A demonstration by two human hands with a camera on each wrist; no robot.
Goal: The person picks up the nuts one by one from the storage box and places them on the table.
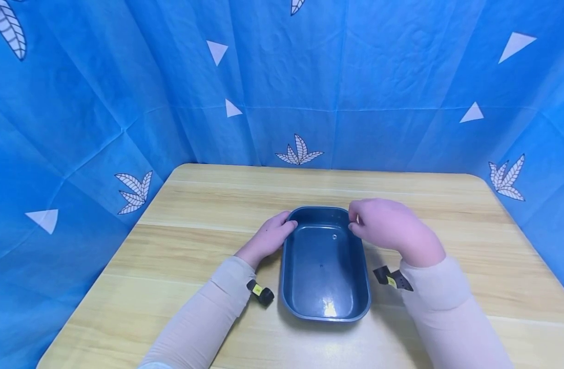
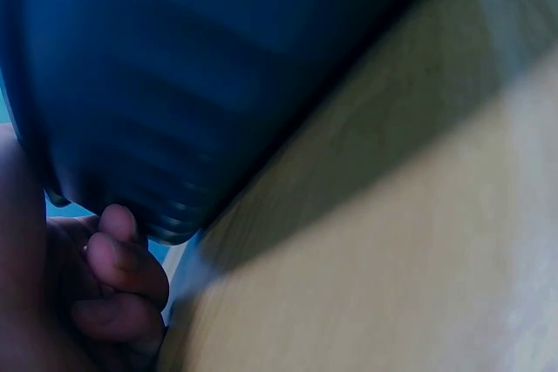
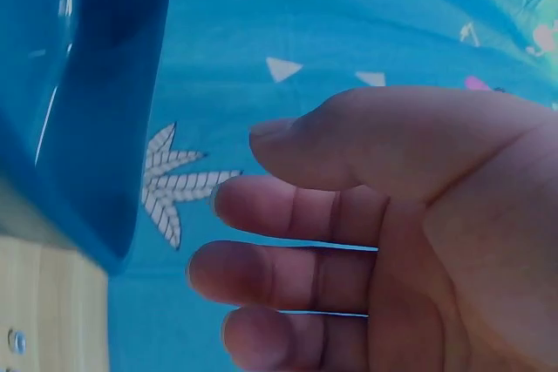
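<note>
A deep, dark-blue rectangular tray [image 1: 320,277] with rounded corners rests on the wooden table. At its far left corner my left hand [image 1: 272,234] grips the rim, thumb over the inside and fingers curled outside; the left wrist view shows those fingers [image 2: 126,263] against the ribbed wall. Inside the tray, near the far end, is a small shiny nut-like ring [image 1: 334,237]. My right hand [image 1: 392,225] hovers by the far right corner. In the right wrist view its fingers are loosely bent and hold nothing visible, apart from the tray wall [image 3: 105,128].
Small metal ring-like pieces [image 3: 17,341] lie on the wood at the lower left of the right wrist view. The wooden table [image 1: 208,205] ends at a blue patterned curtain [image 1: 282,77] behind and at both sides. Black straps with yellow labels are on both wrists.
</note>
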